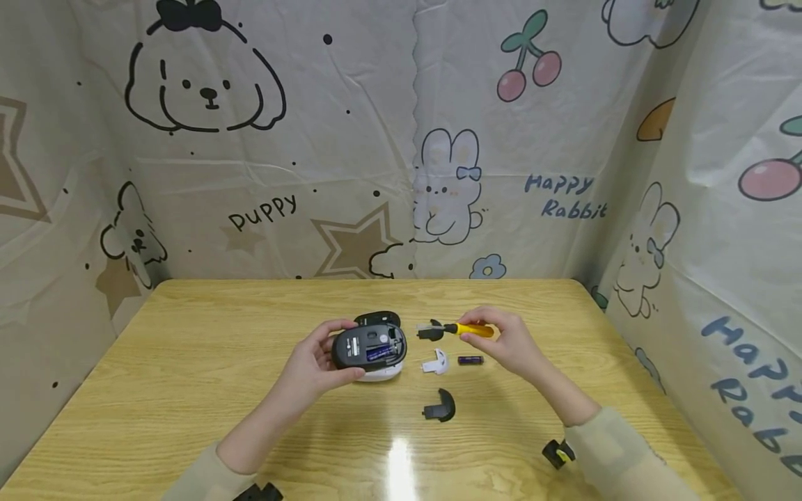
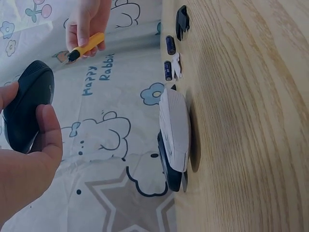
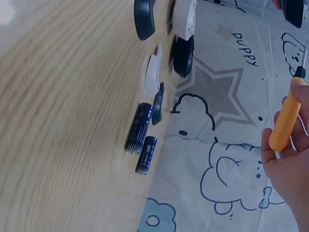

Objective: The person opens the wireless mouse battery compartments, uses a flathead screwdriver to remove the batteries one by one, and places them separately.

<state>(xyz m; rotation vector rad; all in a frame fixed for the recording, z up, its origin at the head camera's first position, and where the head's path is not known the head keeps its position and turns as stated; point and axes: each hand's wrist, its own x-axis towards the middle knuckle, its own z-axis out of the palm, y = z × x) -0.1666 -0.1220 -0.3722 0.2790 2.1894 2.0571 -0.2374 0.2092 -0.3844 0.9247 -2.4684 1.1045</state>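
Observation:
My left hand [image 1: 313, 358] holds a black computer mouse [image 1: 351, 350] above the table, its underside facing up. In its uncovered compartment lies a dark blue battery [image 1: 379, 353]. Off to the right, my right hand [image 1: 509, 342] grips the yellow handle of a screwdriver [image 1: 474, 330], whose metal shaft points left toward the mouse, apart from it. The right wrist view shows the fingers around the handle of the screwdriver [image 3: 286, 118]. Beneath the held mouse are a white mouse [image 2: 175, 128] and another black mouse [image 1: 383, 318], both on the table.
Right of the mice lie a far black cover [image 1: 434, 334], a white cover [image 1: 438, 362] and a near black cover [image 1: 446, 406]. Two blue batteries [image 3: 139, 128] rest beside them on the wooden table [image 1: 207, 390]. A patterned cloth [image 1: 376, 139] hangs behind.

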